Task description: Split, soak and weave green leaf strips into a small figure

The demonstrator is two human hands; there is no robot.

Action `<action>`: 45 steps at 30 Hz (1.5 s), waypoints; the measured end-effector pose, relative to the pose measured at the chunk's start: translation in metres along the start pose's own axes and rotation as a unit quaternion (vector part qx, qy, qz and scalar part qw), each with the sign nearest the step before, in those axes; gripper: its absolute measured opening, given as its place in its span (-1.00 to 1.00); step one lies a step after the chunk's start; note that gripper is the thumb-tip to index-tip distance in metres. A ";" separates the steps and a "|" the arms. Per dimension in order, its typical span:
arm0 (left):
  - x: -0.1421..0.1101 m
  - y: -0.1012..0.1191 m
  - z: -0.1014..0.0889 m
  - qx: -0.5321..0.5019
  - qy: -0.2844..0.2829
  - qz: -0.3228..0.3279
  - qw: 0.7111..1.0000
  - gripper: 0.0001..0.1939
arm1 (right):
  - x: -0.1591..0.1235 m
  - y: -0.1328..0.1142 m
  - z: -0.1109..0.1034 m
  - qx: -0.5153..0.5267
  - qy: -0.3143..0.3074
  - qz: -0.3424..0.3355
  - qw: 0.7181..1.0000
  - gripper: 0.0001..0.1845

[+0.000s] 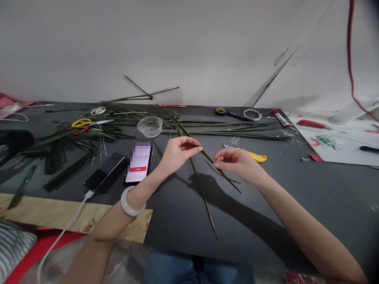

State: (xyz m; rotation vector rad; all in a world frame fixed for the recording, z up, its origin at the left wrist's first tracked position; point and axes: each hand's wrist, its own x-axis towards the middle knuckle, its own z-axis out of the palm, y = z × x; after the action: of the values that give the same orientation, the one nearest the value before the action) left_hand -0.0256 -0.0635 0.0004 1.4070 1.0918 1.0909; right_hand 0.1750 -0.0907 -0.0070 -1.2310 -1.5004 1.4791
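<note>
Midway across the table (291, 173), front edge to back, left hand (179, 154) and right hand (238, 163) pinch the leaf (207, 157), fingers (194, 151) clamped at two spots, likely to steady it.

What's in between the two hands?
Part of a long green leaf strip, running from the left hand to the right hand; the head view shows it.

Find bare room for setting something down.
Mostly bare: dark grey tabletop between right forearm and white board. Smaller patch: between pale plywood panel and long green leaf strip below the left hand. Crowded: back left, with green leaf strips, yellow-and-red scissors, clear round plastic tub.
</note>
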 end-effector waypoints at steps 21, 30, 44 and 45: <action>-0.006 -0.002 0.007 -0.046 0.010 0.022 0.999 -0.75 | -0.012 0.012 0.018 -0.416 0.160 -0.336 0.830 -0.73; -0.007 -0.003 0.009 -0.082 -0.016 0.026 0.996 -0.66 | -0.010 0.012 0.015 -0.205 0.116 -0.210 0.949 -0.77; -0.009 -0.009 0.018 -0.121 -0.043 -0.025 0.991 -0.77 | -0.010 0.004 0.017 -0.314 -0.002 -0.160 0.936 -0.79; -0.009 -0.009 0.018 -0.116 -0.044 -0.024 0.992 -0.77 | -0.010 0.005 0.017 -0.312 -0.005 -0.159 0.937 -0.80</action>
State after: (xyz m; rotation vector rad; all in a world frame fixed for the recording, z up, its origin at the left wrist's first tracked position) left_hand -0.0100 -0.0750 -0.0105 1.2270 0.9006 1.0753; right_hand 0.1632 -0.1058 -0.0126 -1.2341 -2.1525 0.8139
